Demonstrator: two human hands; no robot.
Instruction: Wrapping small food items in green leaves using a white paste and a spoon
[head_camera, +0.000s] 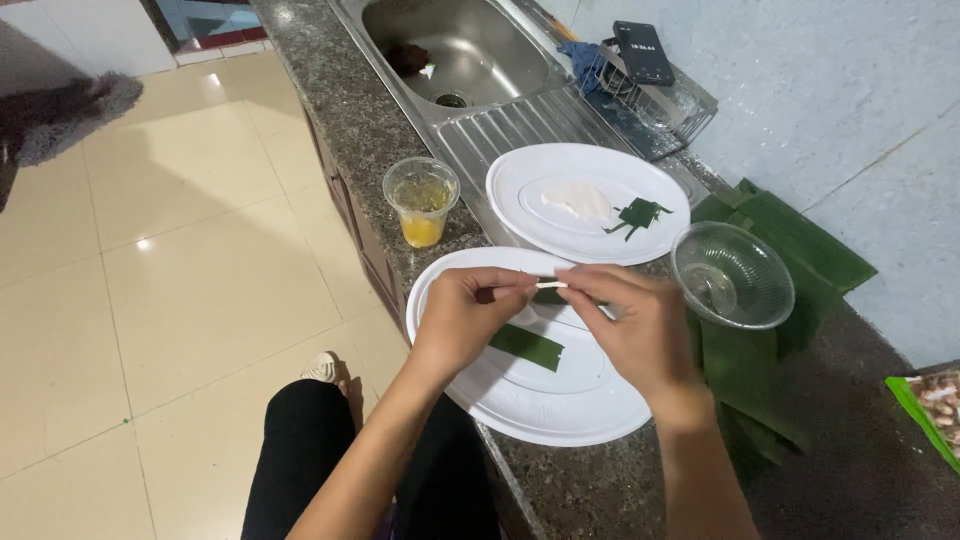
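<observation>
Speckled granite counter (560, 480), cream floor tiles. Above near white plate (540, 400): left hand (465, 320) and right hand (640, 325) both pinch small white stick (552, 286). Dark box (643, 52) far behind it.

Far oval white plate (520, 190) on sink drainboard, bearing folded leaf piece (636, 214) and white patch (577, 201). Plastic cup (421, 200) with yellow liquid just left of it. Clear plastic bowl (732, 273) upright at right, over banana leaves (800, 240) against wall. Steel sink (480, 50) beyond. Black phone (643, 52) on wire rack (660, 110). Speckled granite table (340, 110); cream tiled floor (180, 280).
</observation>
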